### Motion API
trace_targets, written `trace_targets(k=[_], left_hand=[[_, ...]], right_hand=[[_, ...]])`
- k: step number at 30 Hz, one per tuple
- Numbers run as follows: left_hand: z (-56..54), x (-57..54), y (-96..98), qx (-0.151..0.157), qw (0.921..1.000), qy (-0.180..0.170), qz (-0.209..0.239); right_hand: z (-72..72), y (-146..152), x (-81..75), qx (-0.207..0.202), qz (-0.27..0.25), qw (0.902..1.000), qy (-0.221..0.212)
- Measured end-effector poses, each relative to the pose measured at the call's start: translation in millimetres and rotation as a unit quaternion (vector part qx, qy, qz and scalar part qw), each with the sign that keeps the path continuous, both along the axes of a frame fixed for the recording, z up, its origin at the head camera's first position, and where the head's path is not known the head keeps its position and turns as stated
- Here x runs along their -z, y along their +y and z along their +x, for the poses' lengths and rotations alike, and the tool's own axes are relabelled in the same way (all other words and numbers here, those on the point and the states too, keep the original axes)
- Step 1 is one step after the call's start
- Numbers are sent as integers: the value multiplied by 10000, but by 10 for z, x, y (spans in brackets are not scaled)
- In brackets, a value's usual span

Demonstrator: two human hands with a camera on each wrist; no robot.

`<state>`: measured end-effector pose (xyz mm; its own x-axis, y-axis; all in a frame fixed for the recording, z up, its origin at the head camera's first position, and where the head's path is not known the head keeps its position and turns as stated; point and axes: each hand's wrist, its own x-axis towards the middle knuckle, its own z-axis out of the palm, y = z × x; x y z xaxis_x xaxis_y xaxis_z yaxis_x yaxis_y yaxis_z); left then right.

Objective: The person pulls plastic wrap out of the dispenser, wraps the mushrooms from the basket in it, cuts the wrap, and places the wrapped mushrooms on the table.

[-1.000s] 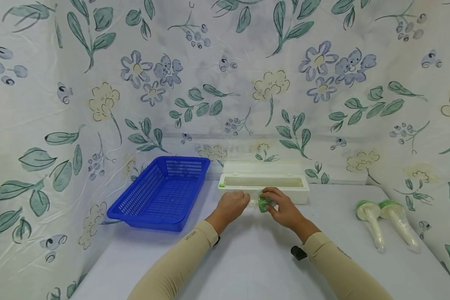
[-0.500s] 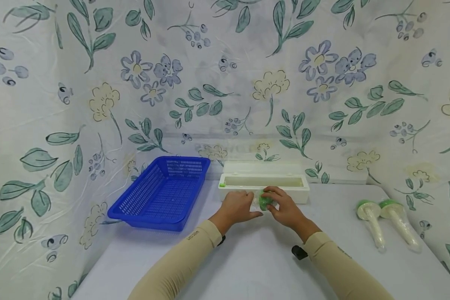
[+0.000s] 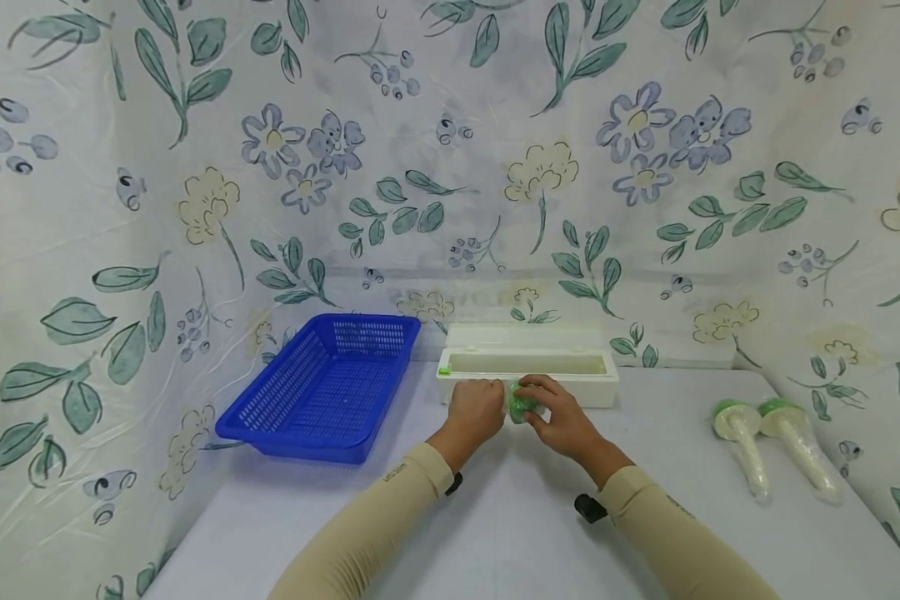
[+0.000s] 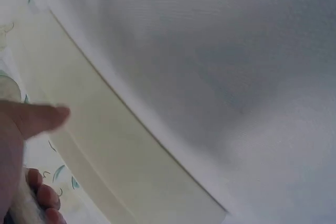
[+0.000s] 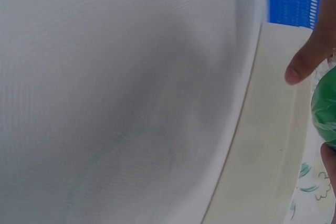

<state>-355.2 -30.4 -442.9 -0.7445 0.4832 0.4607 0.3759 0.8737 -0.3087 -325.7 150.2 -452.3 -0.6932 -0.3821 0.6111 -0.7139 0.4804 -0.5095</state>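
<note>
Both hands hold a mushroom-shaped item in clear plastic in front of the white box. My left hand [image 3: 477, 414] grips its pale, wrapped handle [image 4: 23, 205], with fingers curled round it and the thumb sticking out in the left wrist view. My right hand [image 3: 566, 415] pinches the round green head [image 3: 521, 402] between thumb and fingers. Seen from the right wrist, the green head [image 5: 325, 108] shows shiny plastic film, and a right fingertip touches its lower edge. In the head view the left fist hides most of the handle.
Behind the hands stands a long white box [image 3: 600, 392] with its lid raised. A blue mesh basket [image 3: 322, 450] sits at the left. Two similar green-topped items, a nearer [image 3: 738, 423] and a farther one [image 3: 795, 429], lie wrapped on the right of the white table [image 3: 495, 533].
The left hand has moved slightly right, its thumb reaching out half a second ago and now tucked in the head view. The right hand and green head have shifted a little left.
</note>
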Motion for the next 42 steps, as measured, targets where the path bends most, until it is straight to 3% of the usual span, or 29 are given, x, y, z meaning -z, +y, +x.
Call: trace_targets(k=[3, 9, 15, 30, 38, 42], left_hand=[[2, 11, 9, -39, 10000, -49, -29], [-36, 8, 9, -112, 9996, 273, -25], [-32, 14, -7, 166, 9983, 562, -14], [-9, -31, -71, 257, 9969, 596, -453], [41, -42, -172, 195, 9997, -104, -116], [52, -49, -195, 170, 9991, -388, 21]], right_hand=[[-1, 4, 16, 25, -19, 9999, -103], [10, -5, 14, -90, -159, 9998, 94], [11, -2, -10, 0, -149, 9999, -45], [-9, 55, -67, 37, 35, 10000, -83], [-20, 110, -66, 266, 18, 9996, -17], [-15, 100, -48, 173, -61, 9997, 154]])
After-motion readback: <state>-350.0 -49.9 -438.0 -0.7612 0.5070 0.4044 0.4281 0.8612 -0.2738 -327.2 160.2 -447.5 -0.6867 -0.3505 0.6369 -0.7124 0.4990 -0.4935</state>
